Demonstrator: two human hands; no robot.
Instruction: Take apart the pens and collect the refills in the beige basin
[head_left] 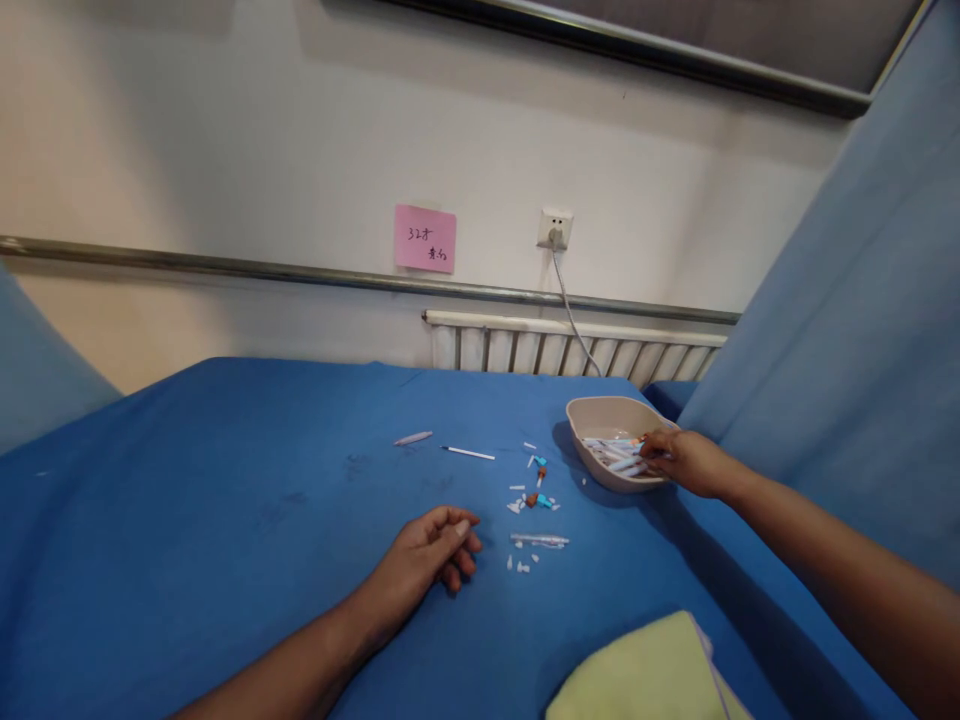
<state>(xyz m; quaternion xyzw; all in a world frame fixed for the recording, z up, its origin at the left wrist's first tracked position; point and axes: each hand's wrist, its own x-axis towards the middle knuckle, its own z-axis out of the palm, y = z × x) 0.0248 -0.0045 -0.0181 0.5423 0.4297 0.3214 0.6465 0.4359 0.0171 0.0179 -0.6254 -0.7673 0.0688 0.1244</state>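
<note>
My left hand (439, 545) rests on the blue sheet with its fingers loosely bent and apart, holding nothing. To its right lie a clear pen barrel (540, 540), small white plastic pieces (523, 567) and blue and brown pieces (538, 500). Beyond this hand are a white pen refill (469, 453) with a dark tip and a pale slim pen part (413, 438). My right hand (671, 458) reaches over the rim into a beige basin (600, 408) of white pen parts (619, 455). Its fingers are curled together among them; what they grip is hidden.
A folded yellow-green cloth (645, 675) lies at the near edge. Behind the blue-covered surface (225, 500) are a radiator (525, 350), a metal rail (300, 280), a pink note (425, 240) and a socket (555, 228) with a cable. Blue curtains (840, 300) hang on both sides.
</note>
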